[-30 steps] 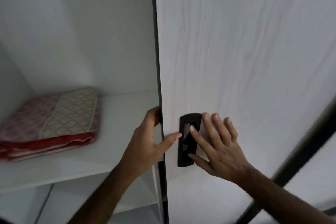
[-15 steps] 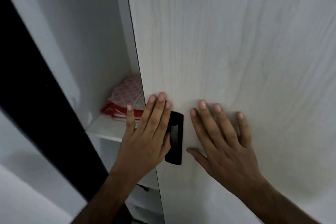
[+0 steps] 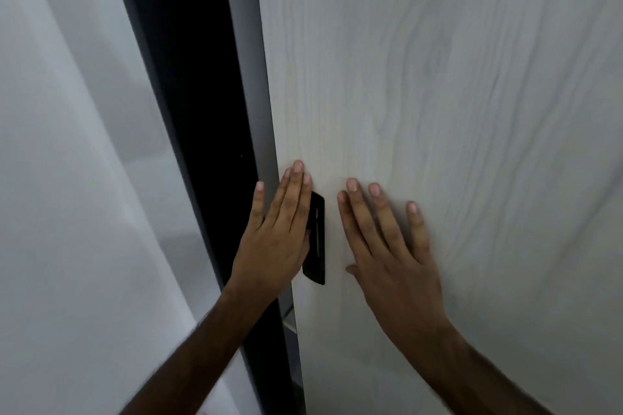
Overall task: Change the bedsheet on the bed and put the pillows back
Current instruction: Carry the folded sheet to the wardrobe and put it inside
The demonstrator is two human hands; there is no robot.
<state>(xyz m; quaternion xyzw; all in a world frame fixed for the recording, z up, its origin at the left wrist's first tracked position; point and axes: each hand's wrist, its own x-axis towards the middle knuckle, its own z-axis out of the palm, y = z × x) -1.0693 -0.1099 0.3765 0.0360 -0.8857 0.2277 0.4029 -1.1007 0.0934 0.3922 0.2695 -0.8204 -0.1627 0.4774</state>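
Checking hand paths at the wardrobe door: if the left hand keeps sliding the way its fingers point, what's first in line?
Nothing obvious. The left hand lies flat on the door, fingers pointing up along its left edge; above them is only bare panel and the dark frame strip beside it. Depth is unclear.

The wardrobe door fills the centre and right of the frame, its free edge running from the top centre down to the bottom centre. Left of that edge stands the frame post, slanting from the upper left towards the bottom centre, with only a narrow gap between the two. The wall takes the left side of the frame. The handle sits in the door near its free edge, lower centre. The left hand lies flat over the door edge and the handle's left side; the right hand lies flat on the door just right of the handle.
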